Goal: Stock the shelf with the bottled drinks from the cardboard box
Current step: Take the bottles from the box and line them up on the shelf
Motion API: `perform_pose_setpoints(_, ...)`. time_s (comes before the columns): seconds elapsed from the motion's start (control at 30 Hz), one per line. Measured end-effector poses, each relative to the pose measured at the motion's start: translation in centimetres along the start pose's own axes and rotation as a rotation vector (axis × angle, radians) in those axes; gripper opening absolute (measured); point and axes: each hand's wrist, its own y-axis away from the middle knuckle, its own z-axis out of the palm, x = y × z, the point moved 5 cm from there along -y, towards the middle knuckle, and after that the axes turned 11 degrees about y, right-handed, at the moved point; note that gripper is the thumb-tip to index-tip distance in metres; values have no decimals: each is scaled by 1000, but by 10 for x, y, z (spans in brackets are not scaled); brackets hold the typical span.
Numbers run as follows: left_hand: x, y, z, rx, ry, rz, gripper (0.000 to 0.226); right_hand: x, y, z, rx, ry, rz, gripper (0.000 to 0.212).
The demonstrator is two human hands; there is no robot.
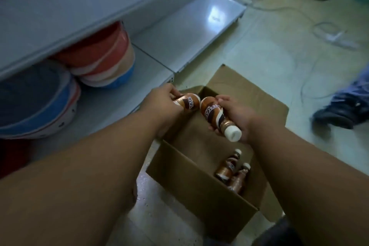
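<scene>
Head view: above the cardboard box we grip one bottle in our left hand, another bottle in our right hand. Fingers wrap both. Two more bottles lie inside the box.

Clutter around the work spot

Two round red, white and blue striped cushions lie side by side, touching; pale cables trail across the green tiled floor, and a dark shoe with a blue trouser leg stands at right.

bottom shelf bare right, bowls crowding left
</scene>
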Motion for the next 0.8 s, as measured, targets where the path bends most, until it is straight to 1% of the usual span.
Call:
perform_pose_setpoints(0.07, 13, 26, -52, 177, 115, 35, 35, -29, 34, 36, -90, -106, -84, 25)
perform_pose_setpoints(0.17, 23, 67, -134, 438, 359, 85, 41, -68, 77, 90, -182, -286, -167, 29)
perform_pose_setpoints(0.23, 25, 95, -181, 558, 533, 123, 44, -87, 102, 127, -240, -406, -167, 32)
perform_pose_setpoints(0.3, 25, 121, -220, 651, 657, 181, 40, -103, 124, 165, -293, -464, -194, 34)
perform_pose_setpoints(0.37, 22, 143, -250, 692, 689, 231, 35, -115, 140, 203, -337, -483, -246, 33)
perform_pose_setpoints(0.47, 14, 163, -283, 697, 559, 290, 23, -132, 156, 250, -456, -520, -307, 37)
perform_pose_setpoints(0.53, 10, 167, -300, 716, 524, 324, 12, -146, 164, 272, -568, -520, -344, 42)
perform_pose_setpoints(0.6, 8, 162, -315, 738, 520, 325, 10, -163, 164, 285, -623, -506, -396, 41)
perform_pose_setpoints(0.67, 7, 145, -325, 738, 522, 288, 12, -180, 151, 292, -592, -432, -443, 39)
perform_pose_setpoints(0.7, 8, 135, -328, 741, 522, 267, 11, -188, 140, 295, -543, -346, -468, 38)
perform_pose_setpoints(0.8, 19, 96, -338, 770, 426, 272, 14, -219, 97, 297, -319, -31, -598, 37)
